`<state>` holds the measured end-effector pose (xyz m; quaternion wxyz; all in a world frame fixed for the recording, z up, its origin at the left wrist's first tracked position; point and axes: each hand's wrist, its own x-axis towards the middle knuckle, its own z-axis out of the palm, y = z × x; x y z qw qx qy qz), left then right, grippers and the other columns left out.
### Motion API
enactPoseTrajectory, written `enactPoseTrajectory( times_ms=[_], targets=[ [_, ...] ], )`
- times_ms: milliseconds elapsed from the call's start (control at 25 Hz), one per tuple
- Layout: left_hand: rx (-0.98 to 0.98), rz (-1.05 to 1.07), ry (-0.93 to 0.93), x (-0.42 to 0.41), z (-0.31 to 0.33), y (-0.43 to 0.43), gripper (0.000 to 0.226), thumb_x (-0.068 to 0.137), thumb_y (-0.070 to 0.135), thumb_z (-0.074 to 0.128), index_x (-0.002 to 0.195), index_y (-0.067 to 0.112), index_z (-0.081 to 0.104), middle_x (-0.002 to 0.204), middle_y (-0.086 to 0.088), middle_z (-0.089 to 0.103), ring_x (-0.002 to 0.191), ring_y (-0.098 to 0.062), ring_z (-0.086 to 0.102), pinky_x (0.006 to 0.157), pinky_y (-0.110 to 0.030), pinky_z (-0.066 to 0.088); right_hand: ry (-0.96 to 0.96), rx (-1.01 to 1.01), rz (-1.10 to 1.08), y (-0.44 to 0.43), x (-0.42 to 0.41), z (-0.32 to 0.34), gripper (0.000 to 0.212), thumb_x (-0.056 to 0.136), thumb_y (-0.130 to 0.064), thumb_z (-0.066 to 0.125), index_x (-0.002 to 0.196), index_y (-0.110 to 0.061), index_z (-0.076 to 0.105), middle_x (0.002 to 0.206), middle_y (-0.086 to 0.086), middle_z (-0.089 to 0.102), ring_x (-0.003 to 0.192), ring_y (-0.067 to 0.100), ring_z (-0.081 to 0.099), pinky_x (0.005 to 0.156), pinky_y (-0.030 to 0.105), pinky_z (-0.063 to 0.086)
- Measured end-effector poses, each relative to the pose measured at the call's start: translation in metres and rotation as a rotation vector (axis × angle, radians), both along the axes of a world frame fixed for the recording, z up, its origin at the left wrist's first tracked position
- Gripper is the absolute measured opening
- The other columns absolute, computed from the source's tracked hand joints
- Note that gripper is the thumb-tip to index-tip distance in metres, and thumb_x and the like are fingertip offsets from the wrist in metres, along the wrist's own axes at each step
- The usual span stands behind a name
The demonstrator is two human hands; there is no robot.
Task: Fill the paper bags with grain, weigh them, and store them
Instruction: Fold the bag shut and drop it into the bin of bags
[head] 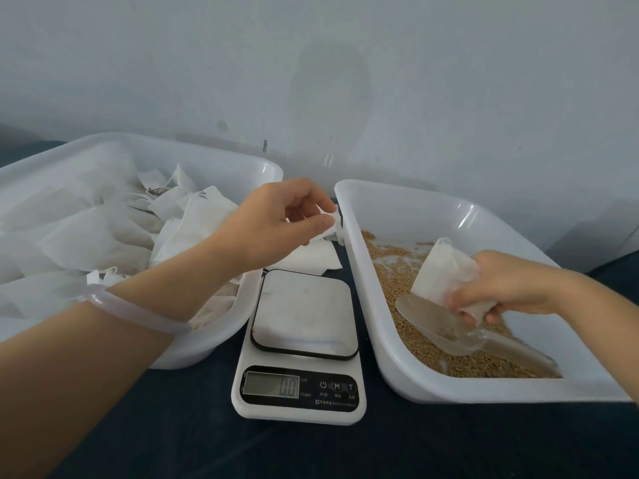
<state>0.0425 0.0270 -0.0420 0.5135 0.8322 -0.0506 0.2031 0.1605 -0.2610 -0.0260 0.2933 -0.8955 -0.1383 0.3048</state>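
My left hand [276, 219] reaches past the scale and pinches the corner of a white paper bag [307, 259] lying on the dark table behind it. My right hand [501, 285] grips another white paper bag [442, 271] over the right tub [390, 205], which holds brown grain [415, 344]. A clear plastic scoop [446, 326] lies in the grain just under that hand. The digital scale [301, 312] sits between the tubs with a bare platform, and its display reads 0.0.
A white tub [221, 157] at the left is heaped with white paper bags [86, 236]. A clear bangle [131, 311] circles my left wrist. A pale wall stands close behind the dark table [193, 444].
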Motion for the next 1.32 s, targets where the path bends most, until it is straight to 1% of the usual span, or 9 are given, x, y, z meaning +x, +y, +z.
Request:
enactPoseTrajectory(
  times_ms=[120, 360, 600, 680, 800, 880, 1040, 1200, 1320],
  targets=[
    [0.018, 0.000, 0.008, 0.000, 0.000, 0.001, 0.013, 0.085, 0.018, 0.066, 0.084, 0.031, 0.063, 0.076, 0.006, 0.066, 0.061, -0.007, 0.060, 0.069, -0.027, 0.051, -0.001, -0.011, -0.008, 0.004, 0.000, -0.005, 0.014, 0.078, -0.003, 0.070, 0.088, 0.002, 0.061, 0.066, 0.015, 0.066, 0.054, 0.020, 0.062, 0.040, 0.022, 0.043],
    [0.052, 0.003, 0.028, 0.000, 0.000, 0.000, 0.010, 0.085, 0.020, 0.065, 0.086, 0.030, 0.063, 0.070, 0.014, 0.064, 0.060, -0.006, 0.060, 0.071, -0.029, 0.051, -0.029, -0.008, -0.031, 0.004, 0.004, -0.006, 0.021, 0.081, -0.005, 0.069, 0.097, 0.004, 0.059, 0.066, 0.015, 0.068, 0.053, 0.022, 0.063, 0.038, 0.022, 0.041],
    [0.072, -0.007, 0.034, 0.000, 0.000, 0.000, 0.011, 0.086, 0.019, 0.065, 0.085, 0.030, 0.063, 0.071, 0.012, 0.064, 0.059, -0.006, 0.060, 0.069, -0.027, 0.050, -0.044, -0.002, -0.004, 0.003, 0.004, -0.008, 0.018, 0.081, -0.007, 0.070, 0.093, 0.003, 0.060, 0.067, 0.015, 0.066, 0.055, 0.022, 0.062, 0.041, 0.024, 0.043],
    [0.071, -0.009, 0.037, 0.000, 0.000, 0.000, 0.011, 0.086, 0.019, 0.065, 0.085, 0.030, 0.063, 0.070, 0.013, 0.064, 0.059, -0.005, 0.060, 0.069, -0.025, 0.050, -0.030, 0.055, -0.018, 0.003, 0.004, -0.010, 0.022, 0.079, -0.009, 0.072, 0.094, 0.002, 0.060, 0.067, 0.013, 0.067, 0.057, 0.022, 0.063, 0.042, 0.025, 0.045],
    [0.068, -0.014, 0.041, -0.001, -0.001, 0.000, 0.011, 0.085, 0.018, 0.065, 0.084, 0.030, 0.063, 0.067, 0.016, 0.063, 0.059, -0.005, 0.059, 0.068, -0.023, 0.050, -0.003, 0.187, -0.072, 0.000, 0.003, -0.014, 0.038, 0.069, -0.019, 0.076, 0.099, -0.001, 0.060, 0.068, 0.009, 0.067, 0.060, 0.021, 0.065, 0.044, 0.025, 0.046],
    [0.062, -0.022, 0.047, -0.001, -0.001, 0.000, 0.011, 0.085, 0.018, 0.065, 0.084, 0.029, 0.063, 0.067, 0.016, 0.063, 0.059, -0.005, 0.059, 0.067, -0.023, 0.050, 0.000, 0.214, -0.096, -0.002, 0.005, -0.015, 0.042, 0.065, -0.020, 0.077, 0.099, -0.001, 0.060, 0.068, 0.009, 0.067, 0.058, 0.020, 0.064, 0.043, 0.024, 0.045],
    [0.064, -0.022, 0.052, 0.000, -0.002, 0.000, 0.010, 0.085, 0.018, 0.066, 0.084, 0.027, 0.063, 0.068, 0.012, 0.062, 0.058, -0.005, 0.059, 0.065, -0.020, 0.049, -0.006, 0.155, -0.099, 0.000, 0.009, -0.014, 0.026, 0.079, -0.009, 0.072, 0.098, 0.003, 0.059, 0.068, 0.011, 0.066, 0.057, 0.021, 0.064, 0.042, 0.025, 0.045],
    [0.075, -0.020, 0.071, 0.001, -0.002, 0.001, 0.009, 0.085, 0.018, 0.065, 0.085, 0.027, 0.064, 0.068, 0.012, 0.062, 0.059, -0.005, 0.059, 0.063, -0.018, 0.048, -0.049, 0.098, -0.111, 0.002, 0.014, -0.012, 0.020, 0.082, -0.007, 0.069, 0.096, 0.003, 0.058, 0.064, 0.011, 0.067, 0.055, 0.021, 0.064, 0.042, 0.026, 0.045],
    [0.079, -0.024, 0.078, 0.000, -0.002, 0.000, 0.009, 0.085, 0.018, 0.065, 0.085, 0.027, 0.064, 0.070, 0.011, 0.063, 0.058, -0.003, 0.059, 0.060, -0.013, 0.047, -0.047, 0.117, -0.135, -0.001, 0.018, -0.014, 0.019, 0.083, -0.006, 0.068, 0.096, 0.004, 0.059, 0.064, 0.012, 0.066, 0.055, 0.022, 0.064, 0.042, 0.025, 0.046]
  ],
)
